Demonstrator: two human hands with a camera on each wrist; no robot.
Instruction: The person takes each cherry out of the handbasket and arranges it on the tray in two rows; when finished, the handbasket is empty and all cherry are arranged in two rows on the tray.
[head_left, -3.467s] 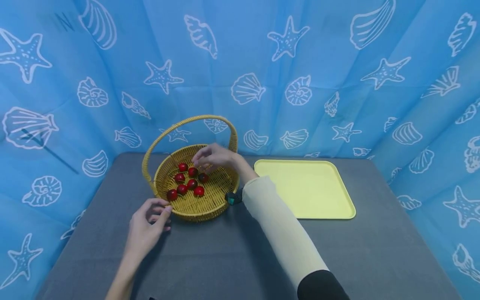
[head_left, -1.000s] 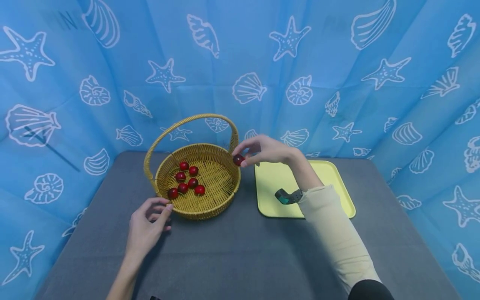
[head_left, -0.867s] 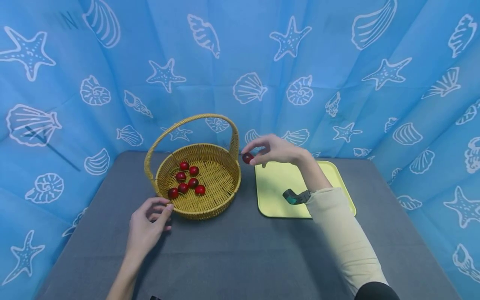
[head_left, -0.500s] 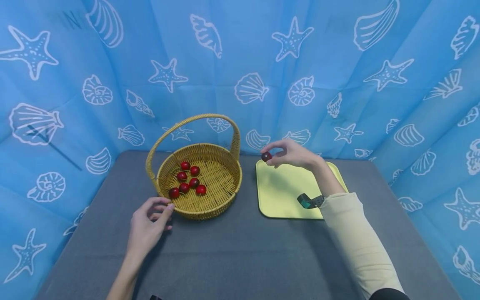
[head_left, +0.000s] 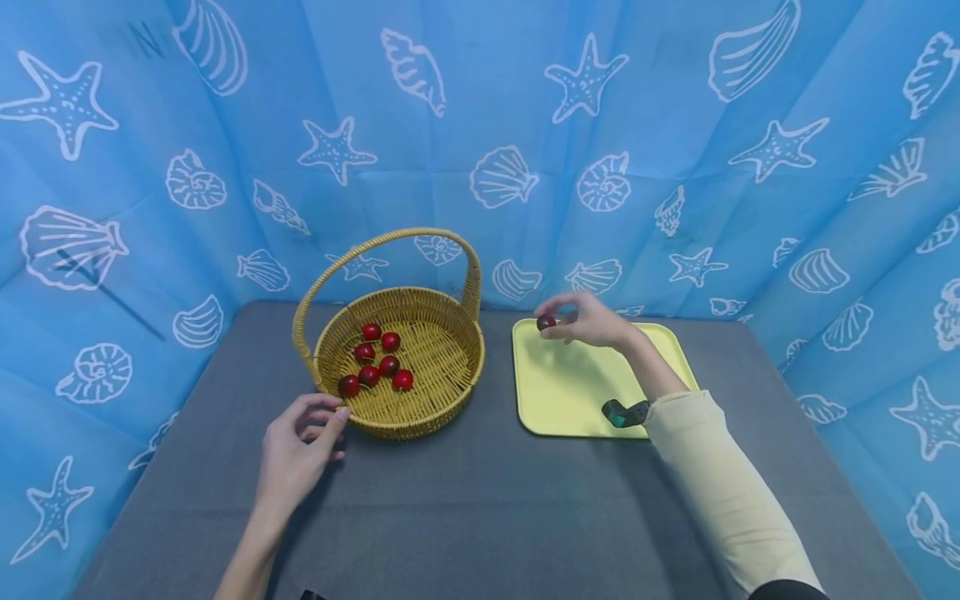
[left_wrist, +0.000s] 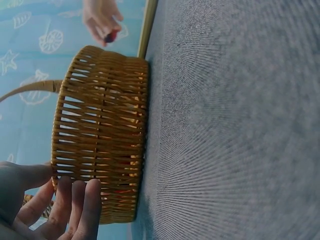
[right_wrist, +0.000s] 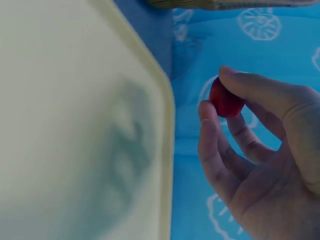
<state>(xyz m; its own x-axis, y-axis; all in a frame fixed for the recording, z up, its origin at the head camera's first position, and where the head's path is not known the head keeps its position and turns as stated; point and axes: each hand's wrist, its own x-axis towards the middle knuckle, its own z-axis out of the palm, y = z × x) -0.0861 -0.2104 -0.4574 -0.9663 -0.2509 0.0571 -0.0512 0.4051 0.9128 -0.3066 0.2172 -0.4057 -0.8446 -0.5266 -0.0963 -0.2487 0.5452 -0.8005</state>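
Note:
A dark red cherry (head_left: 546, 322) is pinched between the thumb and fingertips of my right hand (head_left: 590, 322), above the far left part of the yellow tray (head_left: 555, 404). Seen from the right wrist, the cherry (right_wrist: 226, 99) is apart from the tray, whose surface shows the hand's shadow. My left hand (head_left: 294, 450) grips the near left rim of the yellow wicker basket (head_left: 405, 428). In the left wrist view its thumb lies at the rim, with the fingers (left_wrist: 90, 205) against the outer wall. Several red cherries (head_left: 388, 365) with stems lie in the basket's left half.
The basket's tall arched handle (head_left: 390, 234) rises over its back. Basket and tray stand side by side with a gap, on a grey cloth-covered table (head_left: 465, 508). A blue curtain (head_left: 450, 150) with shell prints hangs directly behind and at both sides.
My right hand has taken a cherry from the basket, carried it right over the rim to above the tray, and lowered slightly in the last half second. My left hand keeps its place.

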